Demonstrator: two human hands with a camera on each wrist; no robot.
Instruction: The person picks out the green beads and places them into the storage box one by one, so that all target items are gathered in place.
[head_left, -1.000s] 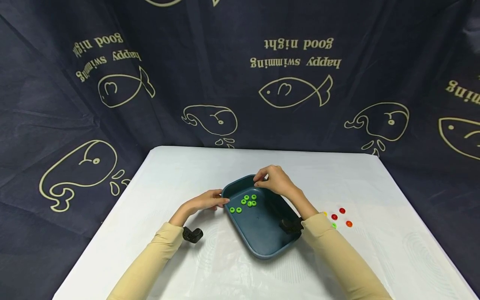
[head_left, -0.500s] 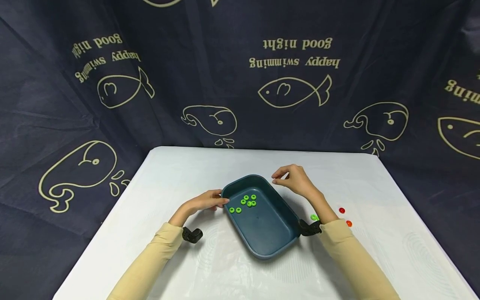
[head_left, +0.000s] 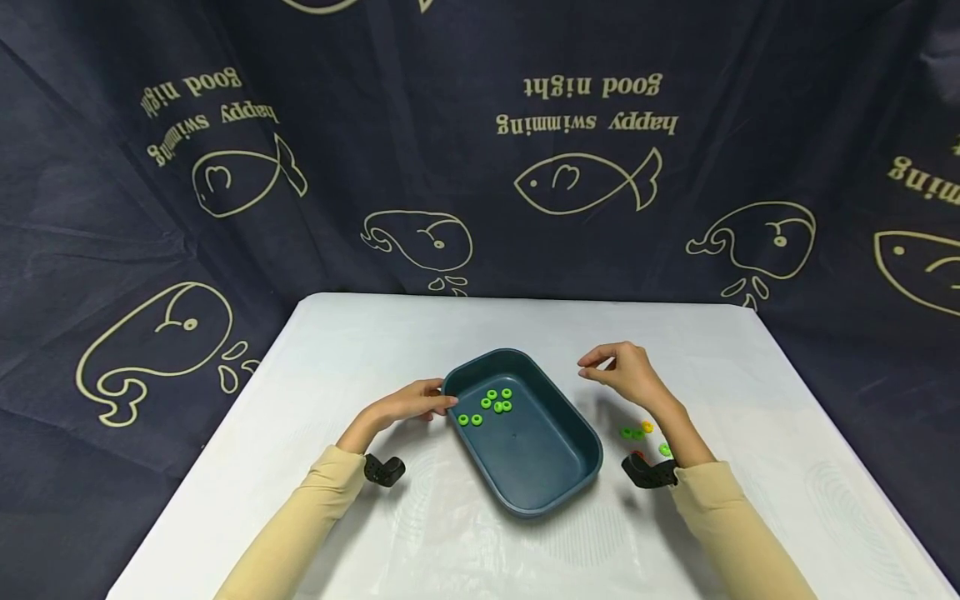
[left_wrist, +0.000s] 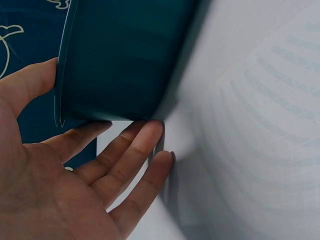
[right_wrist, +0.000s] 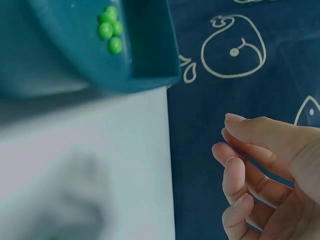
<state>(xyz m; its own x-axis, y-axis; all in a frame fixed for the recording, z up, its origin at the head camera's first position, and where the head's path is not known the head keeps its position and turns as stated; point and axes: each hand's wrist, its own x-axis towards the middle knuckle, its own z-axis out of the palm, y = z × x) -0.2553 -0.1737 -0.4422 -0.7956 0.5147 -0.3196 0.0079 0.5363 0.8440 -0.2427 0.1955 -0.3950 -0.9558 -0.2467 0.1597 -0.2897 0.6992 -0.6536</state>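
A dark blue plastic bin lies on the white table with several small green rings in its left part. My left hand holds the bin's left side, thumb at the rim and fingers against the outer wall; the left wrist view shows the fingertips near the lower edge of the wall. My right hand hovers above the table to the right of the bin, fingers loosely bent. In the right wrist view this right hand shows nothing between thumb and forefinger.
Below my right wrist lie small green rings, a yellow ring, a lighter green ring and a red one, partly hidden by the black wrist camera. A dark printed cloth hangs behind the table.
My right hand has moved from over the bin's far edge to the right, away from it. Green and yellow rings on the table have come into sight. My left hand and the bin have stayed put.
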